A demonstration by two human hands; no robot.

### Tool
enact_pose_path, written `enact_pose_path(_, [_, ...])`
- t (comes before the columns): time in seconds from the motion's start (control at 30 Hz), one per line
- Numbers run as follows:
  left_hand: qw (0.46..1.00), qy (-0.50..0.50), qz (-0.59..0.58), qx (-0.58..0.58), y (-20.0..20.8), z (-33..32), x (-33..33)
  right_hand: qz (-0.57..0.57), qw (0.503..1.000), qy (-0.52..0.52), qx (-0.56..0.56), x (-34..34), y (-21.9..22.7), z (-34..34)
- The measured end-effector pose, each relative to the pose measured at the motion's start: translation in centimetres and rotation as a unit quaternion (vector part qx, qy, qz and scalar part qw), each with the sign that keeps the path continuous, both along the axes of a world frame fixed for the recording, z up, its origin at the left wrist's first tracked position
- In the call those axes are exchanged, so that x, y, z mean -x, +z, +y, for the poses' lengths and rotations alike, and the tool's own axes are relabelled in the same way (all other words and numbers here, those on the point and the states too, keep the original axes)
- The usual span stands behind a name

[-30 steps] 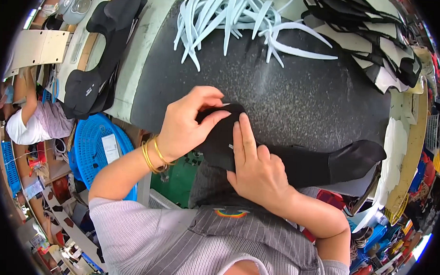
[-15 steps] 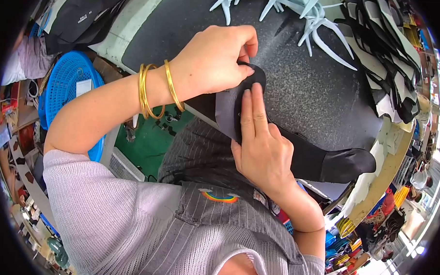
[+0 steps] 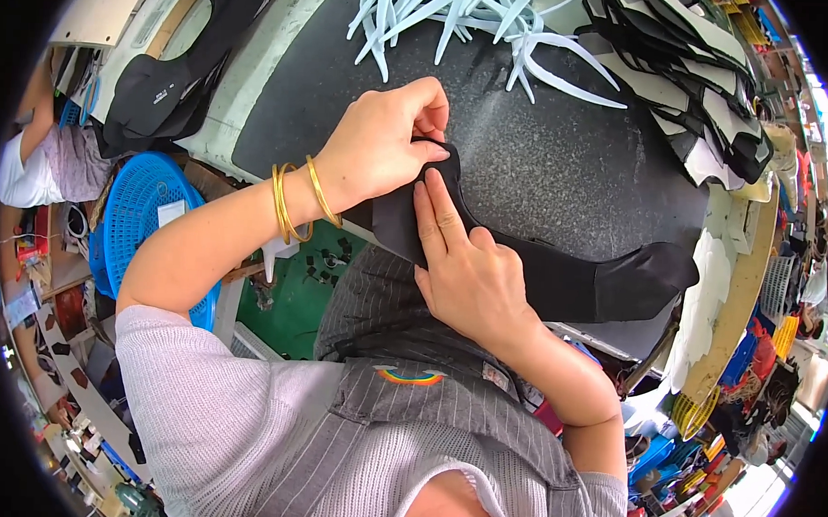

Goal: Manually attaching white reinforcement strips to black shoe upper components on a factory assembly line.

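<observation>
A long, curved black piece of leather-like material (image 3: 559, 280) lies along the near edge of the dark work surface, its wider end at the right. My left hand (image 3: 377, 150) is closed in a pinch at the piece's upper left end, thumb and fingertips on its edge. Just below, my right hand (image 3: 479, 281) rests on the piece with index and middle fingers stretched flat and the thumb apart. Its fingertips press close to the left thumb. Part of the piece is hidden beneath both hands.
Pale blue strips (image 3: 459, 14) lie tangled at the back of the dark work surface (image 3: 563, 163). Layered black and grey pieces (image 3: 685, 76) are piled at the back right. More black pieces (image 3: 150, 99) lie at the far left, above a blue plastic basket (image 3: 147, 208).
The black piece and both hands appear slightly lower and to the left. My left thumb still pinches the edge while the right fingers stay pressed on the piece. The whole view has shifted.
</observation>
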State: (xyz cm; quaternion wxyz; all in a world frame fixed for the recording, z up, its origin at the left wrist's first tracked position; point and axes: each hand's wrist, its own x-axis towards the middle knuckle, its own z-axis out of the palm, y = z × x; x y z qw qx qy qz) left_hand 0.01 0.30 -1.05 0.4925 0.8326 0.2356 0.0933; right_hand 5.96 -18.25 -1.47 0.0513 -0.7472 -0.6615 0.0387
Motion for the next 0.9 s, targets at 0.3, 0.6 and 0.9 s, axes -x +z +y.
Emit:
enact_pose_path(0.3, [0.961, -0.059, -0.020, -0.268, -0.3, 0.8, 0.1, -0.029, 0.998, 0.029, -0.057, 0.4, -0.5, -0.3])
enact_pose_path(0.6, [0.925, -0.125, 0.007, -0.358, 0.4, -8.2, 6.5, 0.064, 0.966, 0.038, -0.249, -3.4, -0.9, -7.5])
enact_pose_path(0.9, [0.863, -0.193, -0.041, -0.466, -1.0, -11.1, 5.1, 0.011, 0.976, 0.121, -0.181, -6.9, 0.0, -11.4])
